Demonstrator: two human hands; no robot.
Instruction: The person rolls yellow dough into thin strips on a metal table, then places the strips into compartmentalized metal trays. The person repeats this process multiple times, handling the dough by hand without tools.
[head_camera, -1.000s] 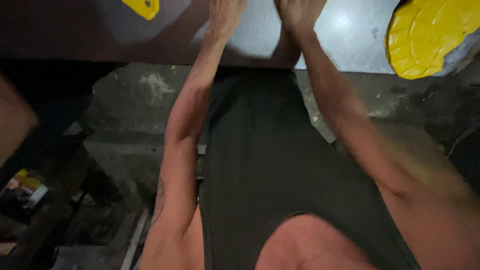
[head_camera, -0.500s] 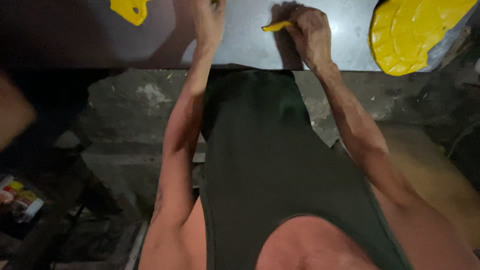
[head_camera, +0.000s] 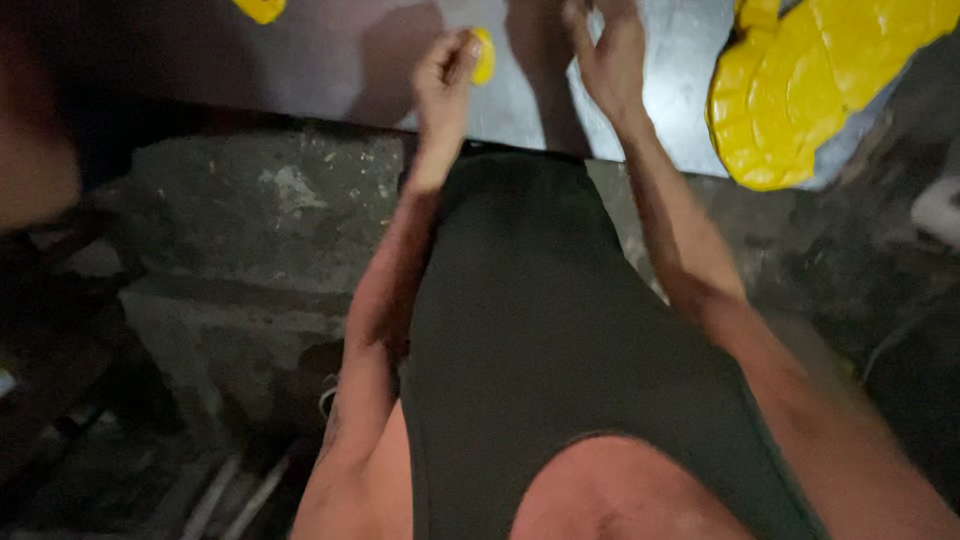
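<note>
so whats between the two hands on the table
Nothing: bare grey table shows between the left hand, holding a small yellow piece, and the right hand.

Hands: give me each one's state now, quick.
Left hand: closed on a small yellow piece.
Right hand: open, fingers spread over the metal table, holding nothing visible.

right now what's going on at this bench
A person stands at a grey metal tabletop, seen from above. The left hand is closed around a small yellow piece. The right hand hovers open beside it over the surface, holding nothing visible. A large yellow moulded part lies to the right, and another yellow bit sits at the far left edge.
</note>
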